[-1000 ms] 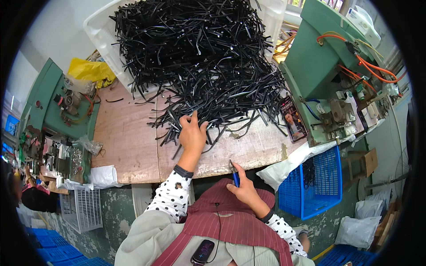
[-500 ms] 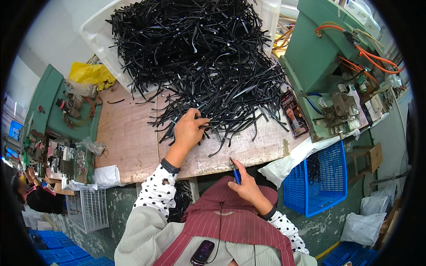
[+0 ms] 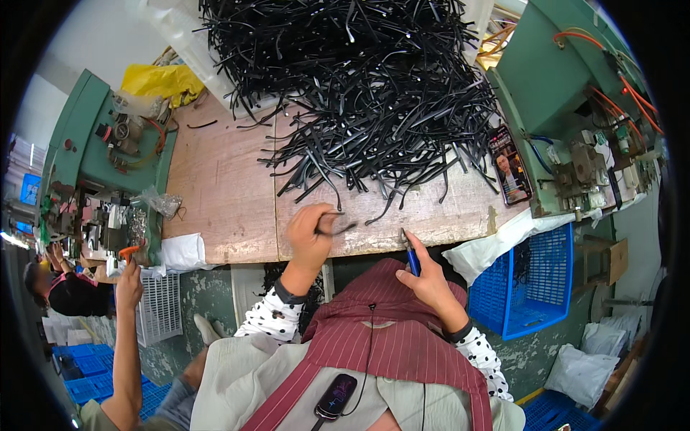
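My left hand [image 3: 309, 238] is above the front edge of the wooden table [image 3: 223, 201], its fingers pinched on a black eyeglass temple [image 3: 341, 230] that is blurred by motion. At the table edge, my right hand [image 3: 433, 284] is closed around a blue-handled tool that looks like small pliers [image 3: 412, 260], tip pointing away from me. Beyond both hands spreads a large heap of black eyeglass temples [image 3: 381, 136], spilling from a white plastic bin [image 3: 180, 36] tipped toward me. A few loose temples lie at the heap's near and left edges.
Green machines stand left [image 3: 83, 144] and right [image 3: 546, 93]. A phone [image 3: 509, 167] lies near the right one. A blue crate [image 3: 539, 316] and white crate [image 3: 159, 309] are below the table. At left, another person's hand [image 3: 129, 287] holds something orange.
My left hand has drawn back from the heap toward my right hand with one temple in its fingers. The view has shifted, and another person's arm has come in at left.
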A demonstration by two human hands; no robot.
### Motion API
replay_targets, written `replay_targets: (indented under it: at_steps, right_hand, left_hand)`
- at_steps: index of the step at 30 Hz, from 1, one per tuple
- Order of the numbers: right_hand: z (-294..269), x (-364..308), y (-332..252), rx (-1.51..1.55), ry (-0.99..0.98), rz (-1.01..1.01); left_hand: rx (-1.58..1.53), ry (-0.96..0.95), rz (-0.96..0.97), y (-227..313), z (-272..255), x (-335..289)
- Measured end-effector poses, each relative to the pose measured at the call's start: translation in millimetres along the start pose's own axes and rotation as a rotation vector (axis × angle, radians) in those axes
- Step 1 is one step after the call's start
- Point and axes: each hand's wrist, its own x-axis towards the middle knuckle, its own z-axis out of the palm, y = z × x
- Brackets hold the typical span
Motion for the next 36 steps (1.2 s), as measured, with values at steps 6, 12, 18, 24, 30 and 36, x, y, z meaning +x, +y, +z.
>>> replay_targets:
  at_steps: [6, 12, 18, 24, 30, 36]
  right_hand:
    - [6.8, 0.8, -1.8, -0.164, 0.021, -0.14]
    - [7.9, -8.6, -44.8, -0.488, 0.14, -0.502]
    - [10.2, -6.9, -84.2, -0.75, 0.198, -0.731]
    - [10.6, -9.5, -85.6, -0.812, 0.245, -0.712]
    - [8.7, -11.2, -88.9, -0.859, 0.216, -0.677]
    - [11.7, -10.0, -83.9, -0.718, 0.212, -0.639]
  left_hand:
    - [0.11, 0.068, -0.17, -48.2, 5.7, -8.8]
    - [-1.051, -0.218, -0.919, 20.9, -10.9, 29.0]
    - [-1.255, -0.392, -0.933, 33.7, -11.5, 36.1]
    - [-1.302, -0.478, -0.937, 32.1, -8.4, 35.8]
    - [-1.249, -0.514, -0.921, 35.3, -9.7, 37.8]
    - [-1.178, -0.101, -0.755, 52.0, 2.0, 24.5]
